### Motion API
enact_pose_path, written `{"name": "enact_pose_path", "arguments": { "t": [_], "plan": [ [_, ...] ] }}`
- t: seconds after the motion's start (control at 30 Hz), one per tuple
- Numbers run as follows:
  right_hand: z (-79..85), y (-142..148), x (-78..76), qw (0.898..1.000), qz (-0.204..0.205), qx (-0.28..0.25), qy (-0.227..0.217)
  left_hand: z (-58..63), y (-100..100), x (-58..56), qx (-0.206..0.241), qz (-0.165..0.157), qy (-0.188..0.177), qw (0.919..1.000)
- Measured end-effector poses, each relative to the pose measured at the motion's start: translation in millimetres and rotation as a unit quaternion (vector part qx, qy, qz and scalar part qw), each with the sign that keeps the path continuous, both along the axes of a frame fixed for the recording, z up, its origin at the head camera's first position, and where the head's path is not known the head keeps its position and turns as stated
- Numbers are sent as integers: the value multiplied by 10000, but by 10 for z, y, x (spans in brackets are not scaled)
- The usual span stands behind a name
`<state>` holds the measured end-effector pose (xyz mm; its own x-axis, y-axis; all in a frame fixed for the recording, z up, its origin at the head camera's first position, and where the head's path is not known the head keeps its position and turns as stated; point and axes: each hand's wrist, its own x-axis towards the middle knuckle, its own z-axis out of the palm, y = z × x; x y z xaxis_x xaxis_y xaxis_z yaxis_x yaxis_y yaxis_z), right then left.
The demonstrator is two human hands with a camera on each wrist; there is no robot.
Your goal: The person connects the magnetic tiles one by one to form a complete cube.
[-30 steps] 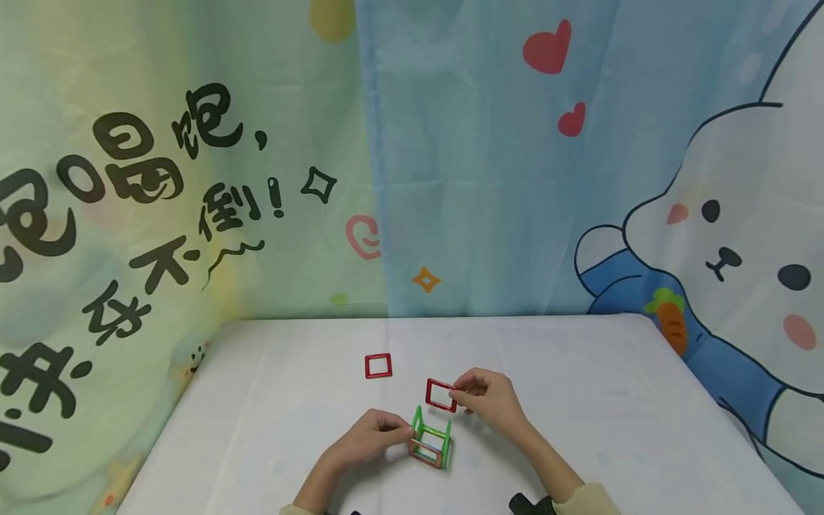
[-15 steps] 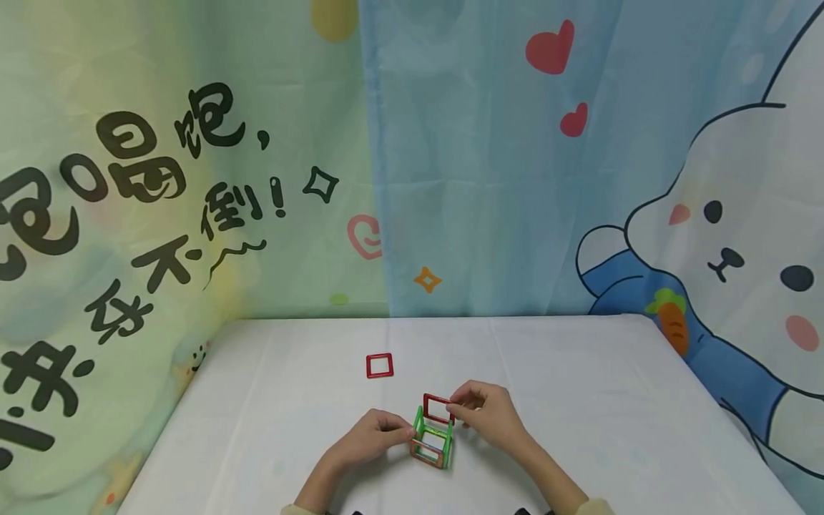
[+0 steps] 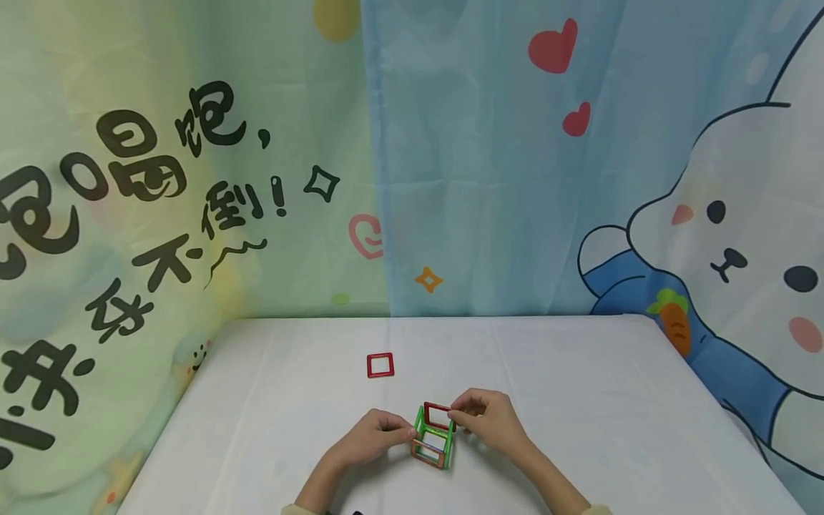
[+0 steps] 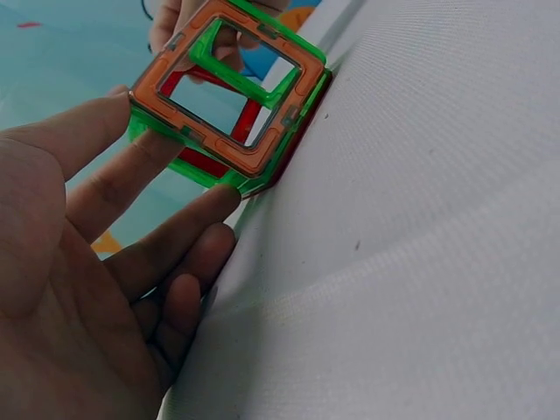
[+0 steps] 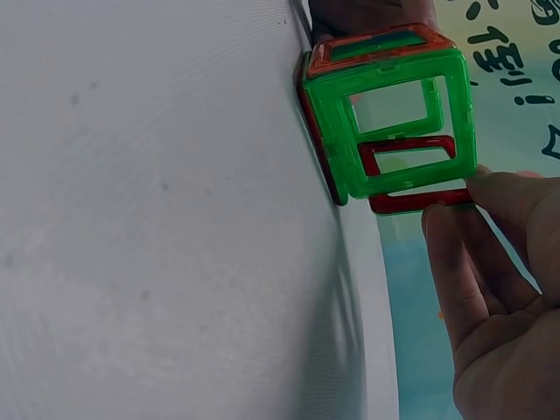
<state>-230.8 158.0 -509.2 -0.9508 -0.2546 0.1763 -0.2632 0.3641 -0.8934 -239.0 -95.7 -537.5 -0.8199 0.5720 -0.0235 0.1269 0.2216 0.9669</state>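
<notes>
In the head view, an upright box of square magnetic tiles stands on the white table. Its front tile is orange [image 4: 249, 159], and green tiles [image 5: 337, 131] form its sides. A dark red edge [image 5: 317, 140] shows along the base by the tabletop. My left hand [image 3: 375, 438] pinches the box at its left front corner, thumb by the orange tile and fingers on the green side. Between thumb and fingertips, my right hand [image 3: 489, 418] holds a red magnetic tile [image 5: 411, 203] upright at the box's back side, its edge right at the green tiles.
Another red square tile [image 3: 370, 365] lies flat farther back on the white-covered table [image 3: 290, 372]. Behind the table's far edge hangs a printed curtain [image 3: 476, 214] with a cartoon bear, hearts and black lettering.
My right hand has brought the red tile down and toward me, from behind the box to its back edge. The left hand keeps its grip in the same place.
</notes>
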Motion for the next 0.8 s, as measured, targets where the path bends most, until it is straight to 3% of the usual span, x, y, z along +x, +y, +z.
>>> {"name": "enact_pose_path", "arguments": {
  "t": [0.5, 0.8],
  "plan": [
    [-2, -4, 40, 9994, 145, -40, -325, -3, 2, 8, -5, 4, -40, 10000],
    [47, -26, 53, 9964, 51, -49, -842, -32, 18, -3, 97, -159, 65, 9998]
  ]
}}
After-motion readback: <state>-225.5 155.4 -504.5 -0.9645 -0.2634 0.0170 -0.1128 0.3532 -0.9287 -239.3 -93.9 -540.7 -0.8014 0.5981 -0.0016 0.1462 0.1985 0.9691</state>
